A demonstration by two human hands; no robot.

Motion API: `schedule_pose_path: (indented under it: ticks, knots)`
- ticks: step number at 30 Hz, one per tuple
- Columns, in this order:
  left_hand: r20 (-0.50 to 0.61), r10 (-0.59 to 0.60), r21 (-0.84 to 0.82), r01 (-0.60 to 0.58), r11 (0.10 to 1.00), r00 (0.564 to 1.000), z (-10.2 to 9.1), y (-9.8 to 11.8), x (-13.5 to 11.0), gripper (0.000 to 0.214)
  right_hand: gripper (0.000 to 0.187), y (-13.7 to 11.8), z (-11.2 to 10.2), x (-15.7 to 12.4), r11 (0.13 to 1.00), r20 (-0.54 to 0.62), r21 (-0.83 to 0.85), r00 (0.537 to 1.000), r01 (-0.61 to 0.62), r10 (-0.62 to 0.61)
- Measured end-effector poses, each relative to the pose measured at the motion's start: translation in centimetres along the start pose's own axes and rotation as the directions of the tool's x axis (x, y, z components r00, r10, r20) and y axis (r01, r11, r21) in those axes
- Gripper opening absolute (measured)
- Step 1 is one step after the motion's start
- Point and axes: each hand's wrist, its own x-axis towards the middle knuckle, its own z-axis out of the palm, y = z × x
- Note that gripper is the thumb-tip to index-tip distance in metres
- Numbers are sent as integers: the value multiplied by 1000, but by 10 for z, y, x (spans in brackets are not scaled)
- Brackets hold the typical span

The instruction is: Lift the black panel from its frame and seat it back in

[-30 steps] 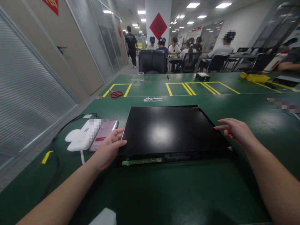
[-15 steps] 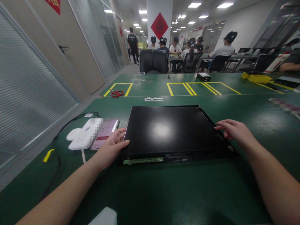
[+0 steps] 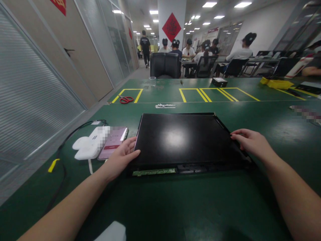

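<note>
A black display panel (image 3: 175, 137) lies flat on the green table before me, a little skewed over a black frame (image 3: 223, 124) that shows along its right and far edges. My left hand (image 3: 124, 154) grips the panel's left edge, thumb on top and fingers along the side. At the right edge, my right hand (image 3: 247, 140) pinches the black frame between thumb and fingers; the exact contact is partly hidden. A green circuit board strip (image 3: 154, 172) shows along the near edge, left of the middle.
Left of the panel lie a phone (image 3: 112, 144), a white charger-like device (image 3: 87, 144) and a black cable (image 3: 62, 174). Beyond are red-handled scissors (image 3: 126, 99), white scraps (image 3: 165, 106), a clear cup (image 3: 152, 80) and a small black box (image 3: 219, 82). People sit farther back.
My right hand's fingers have closed onto the frame's right edge. My left hand keeps its hold on the panel. The view has shifted slightly.
</note>
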Motion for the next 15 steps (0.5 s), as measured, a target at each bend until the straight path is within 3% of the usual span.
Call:
schedule_pose_path:
  ticks: [15]
  knots:
    - [17,-18,-64,19,998,1000,-1,0,2,84,17,-1,2,-4,998,3,-63,1000,24,-24]
